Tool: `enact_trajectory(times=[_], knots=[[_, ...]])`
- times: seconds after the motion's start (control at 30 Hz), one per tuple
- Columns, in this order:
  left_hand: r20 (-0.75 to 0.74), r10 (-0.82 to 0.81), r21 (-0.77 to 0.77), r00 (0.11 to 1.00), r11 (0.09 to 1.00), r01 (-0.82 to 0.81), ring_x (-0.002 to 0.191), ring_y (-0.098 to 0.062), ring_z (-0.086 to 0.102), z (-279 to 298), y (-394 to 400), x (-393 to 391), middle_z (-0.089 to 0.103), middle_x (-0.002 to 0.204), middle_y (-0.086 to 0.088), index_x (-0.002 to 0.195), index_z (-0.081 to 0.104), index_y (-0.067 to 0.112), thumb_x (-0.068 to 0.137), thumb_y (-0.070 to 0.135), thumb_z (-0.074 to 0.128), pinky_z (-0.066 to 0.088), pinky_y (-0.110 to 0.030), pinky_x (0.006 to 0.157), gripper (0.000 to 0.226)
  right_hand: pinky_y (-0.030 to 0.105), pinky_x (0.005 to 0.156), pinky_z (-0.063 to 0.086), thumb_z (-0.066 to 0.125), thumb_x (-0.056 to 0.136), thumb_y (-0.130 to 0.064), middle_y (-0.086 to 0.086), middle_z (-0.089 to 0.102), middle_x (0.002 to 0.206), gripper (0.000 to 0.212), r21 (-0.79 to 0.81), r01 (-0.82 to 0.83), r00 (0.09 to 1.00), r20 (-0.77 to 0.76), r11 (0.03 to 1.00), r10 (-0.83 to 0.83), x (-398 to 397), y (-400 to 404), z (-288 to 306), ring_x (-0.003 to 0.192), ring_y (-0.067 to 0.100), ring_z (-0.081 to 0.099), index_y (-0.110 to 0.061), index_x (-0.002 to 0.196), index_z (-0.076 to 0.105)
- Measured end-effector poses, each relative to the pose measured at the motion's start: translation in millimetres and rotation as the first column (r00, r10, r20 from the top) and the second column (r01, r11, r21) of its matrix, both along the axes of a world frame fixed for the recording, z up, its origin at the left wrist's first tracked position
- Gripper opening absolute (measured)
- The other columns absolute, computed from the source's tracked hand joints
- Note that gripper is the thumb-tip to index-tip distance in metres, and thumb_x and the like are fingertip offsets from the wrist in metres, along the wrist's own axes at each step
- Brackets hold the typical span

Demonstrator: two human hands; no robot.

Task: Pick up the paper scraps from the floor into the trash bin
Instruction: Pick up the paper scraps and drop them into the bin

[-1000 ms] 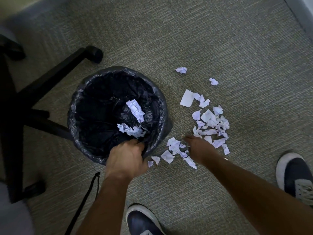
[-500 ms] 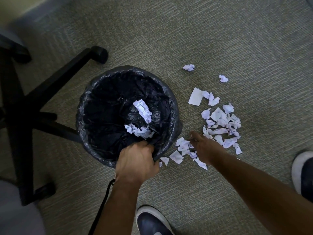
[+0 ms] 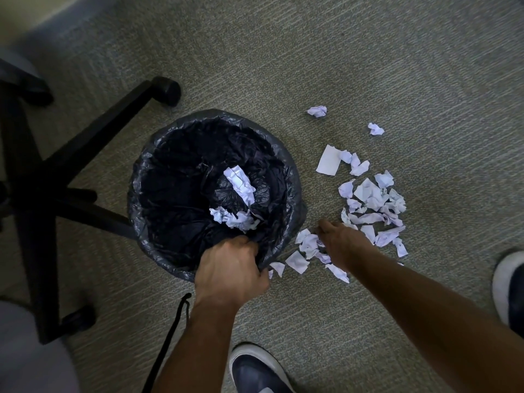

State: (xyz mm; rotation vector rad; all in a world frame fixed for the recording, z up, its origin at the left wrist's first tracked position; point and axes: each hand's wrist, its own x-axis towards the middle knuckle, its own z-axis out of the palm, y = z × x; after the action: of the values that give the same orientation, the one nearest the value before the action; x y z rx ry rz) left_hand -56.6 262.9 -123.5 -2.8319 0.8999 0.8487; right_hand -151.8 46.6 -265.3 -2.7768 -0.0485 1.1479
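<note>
— Item one, changes: what is moving?

— The right hand is creeping farther into the near scraps beside the bin; whether its fingers are pinching any, I cannot tell.

— Left hand?

— Gripping the near rim of the trash bin, bag liner bunching under it.

— Stock?

— A few pieces are lying inside the bin; the paper scraps are mostly sitting on the carpet, right of it. Collection is looking barely begun.

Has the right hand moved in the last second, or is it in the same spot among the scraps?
No, barely: the right hand stays on the carpet among the paper scraps beside the trash bin; only the camera shifted.
</note>
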Motion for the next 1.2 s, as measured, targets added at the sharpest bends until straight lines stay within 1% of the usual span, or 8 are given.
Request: enact_trajectory(times=[0.2,0.33,0.47,0.77,0.93,1.03,1.13,1.2], knots=[[-0.015,0.008,-0.006,1.0,1.0,-0.008,0.076,-0.021,0.062,-0.8,-0.4,0.3,0.06,0.083,0.006,0.077,0.059,0.02,0.072,0.043,0.054,0.037,-0.027,0.059,0.023,0.039,0.09,0.053,0.052,0.096,-0.012,0.007,0.019,0.162,0.065,-0.002,0.059,0.997,-0.041,0.998,-0.059,-1.4,0.8,2.0,0.129,0.028,0.051,-0.015,0.156,0.026],[-0.012,0.012,-0.009,1.0,1.0,-0.012,0.076,-0.021,0.061,-1.7,-0.5,1.0,0.059,0.082,0.006,0.075,0.055,0.022,0.072,0.043,0.054,0.038,-0.027,0.059,0.022,0.035,0.092,0.052,0.055,0.095,-0.018,0.001,0.01,0.165,0.061,-0.009,-0.062,0.998,-0.016,0.998,0.062,-3.9,1.7,2.2,0.137,0.025,0.038,-0.013,0.152,0.036],[-0.006,0.012,-0.015,1.0,1.0,-0.012,0.075,-0.021,0.061,-2.4,0.5,0.5,0.06,0.081,0.006,0.075,0.058,0.021,0.072,0.043,0.055,0.037,-0.027,0.058,0.023,0.034,0.089,0.052,0.056,0.094,-0.02,0.0,0.011,0.164,0.059,-0.011,-0.074,0.997,-0.011,0.997,0.074,-3.4,1.8,2.9,0.136,0.025,0.038,-0.012,0.15,0.039],[0.023,0.0,-0.028,1.0,1.0,0.001,0.07,-0.026,0.063,-5.7,0.6,-0.6,0.063,0.078,0.004,0.075,0.063,0.018,0.067,0.045,0.056,0.043,-0.029,0.057,0.029,0.034,0.099,0.048,0.057,0.094,-0.022,0.003,0.012,0.164,0.056,0.01,-0.103,0.994,-0.022,0.995,0.103,-5.7,0.0,10.2,0.143,0.025,0.032,-0.01,0.147,0.043],[0.004,-0.014,-0.016,1.0,1.0,0.014,0.065,-0.027,0.062,-5.0,0.1,-0.5,0.062,0.074,0.002,0.072,0.063,0.017,0.065,0.041,0.058,0.044,-0.029,0.056,0.025,0.036,0.099,0.051,0.063,0.086,-0.015,0.0,0.017,0.157,0.071,0.113,0.182,0.983,-0.031,0.977,-0.18,-28.6,4.7,12.4,0.134,0.026,0.041,-0.009,0.151,0.034],[-0.01,-0.015,-0.011,1.0,1.0,0.015,0.069,-0.026,0.063,-1.8,-0.8,-0.9,0.062,0.079,0.002,0.075,0.063,0.017,0.068,0.039,0.057,0.047,-0.03,0.059,0.024,0.025,0.099,0.045,0.054,0.094,-0.014,-0.001,0.017,0.163,0.066,0.276,0.409,0.881,0.13,0.87,-0.455,-44.9,14.1,25.0,0.136,0.022,0.047,-0.009,0.155,0.03],[-0.017,-0.006,0.015,1.0,1.0,0.006,0.076,-0.024,0.064,3.4,-4.7,0.6,0.063,0.084,0.003,0.081,0.064,0.018,0.071,0.038,0.057,0.047,-0.03,0.062,0.023,0.026,0.097,0.052,0.051,0.102,-0.024,0.0,0.03,0.16,0.052,0.481,0.534,0.629,0.324,0.695,-0.707,-44.8,25.5,48.0,0.137,0.018,0.049,-0.01,0.151,0.04],[-0.032,-0.001,0.037,0.999,0.999,0.002,0.081,-0.023,0.064,6.8,-7.2,1.9,0.063,0.088,0.003,0.085,0.064,0.019,0.072,0.039,0.057,0.048,-0.03,0.065,0.025,0.017,0.098,0.049,0.052,0.102,-0.028,-0.002,0.031,0.16,0.055,0.615,0.515,0.493,0.358,0.597,-0.793,-34.9,31.9,71.6,0.138,0.01,0.046,-0.01,0.152,0.039]])
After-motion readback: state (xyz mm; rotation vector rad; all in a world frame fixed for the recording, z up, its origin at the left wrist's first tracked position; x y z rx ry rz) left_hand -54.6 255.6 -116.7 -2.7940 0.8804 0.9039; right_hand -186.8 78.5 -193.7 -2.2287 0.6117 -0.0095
